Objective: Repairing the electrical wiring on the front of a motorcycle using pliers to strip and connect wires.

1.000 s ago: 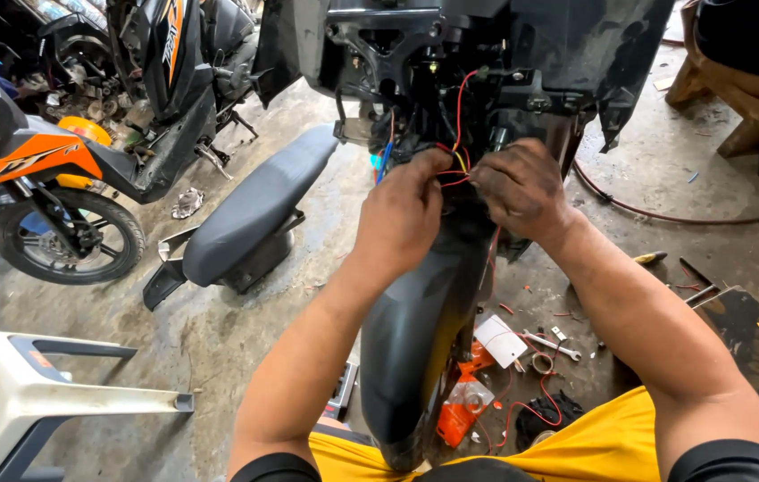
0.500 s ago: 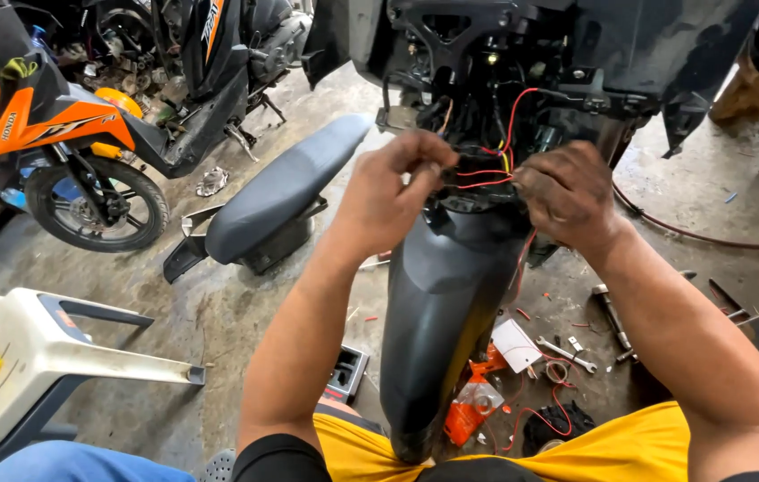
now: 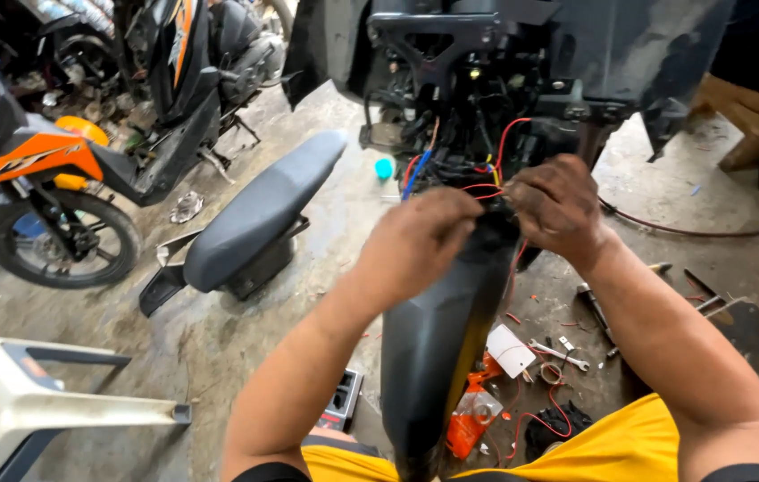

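Head camera, looking down: both hands are up at the open front of a stripped scooter (image 3: 487,107), right where the wiring spills out. The left hand (image 3: 420,241) is closed, fingers pinched on the red wire (image 3: 485,189) that runs across to the right hand (image 3: 558,210); that one is curled too, its grip clenched on the other end of the same bundle. More red loops rise behind (image 3: 509,134), and a blue wire (image 3: 415,174) hangs just to the left of the knuckles. Below the hands, the dark front mudguard (image 3: 437,348) drops straight toward the camera, between the person's forearms.

By the look of it, this is the wiring step: two ends being brought together or twisted at the harness. A next move would call for steady fingertips and keeping the bare ends from touching neighbouring leads; whether the ends are stripped or joined, I cannot tell, the fingers hide them.

On the concrete floor (image 3: 219,357): a detached seat (image 3: 259,214) lies left of the scooter, an orange motorbike (image 3: 31,178) stands further left, a white plastic stool (image 3: 31,402) sits at the near left corner. Right of the mudguard, a spanner (image 3: 558,353), a white tag (image 3: 511,350), an orange packet (image 3: 469,419) and scraps of red wire lie scattered.
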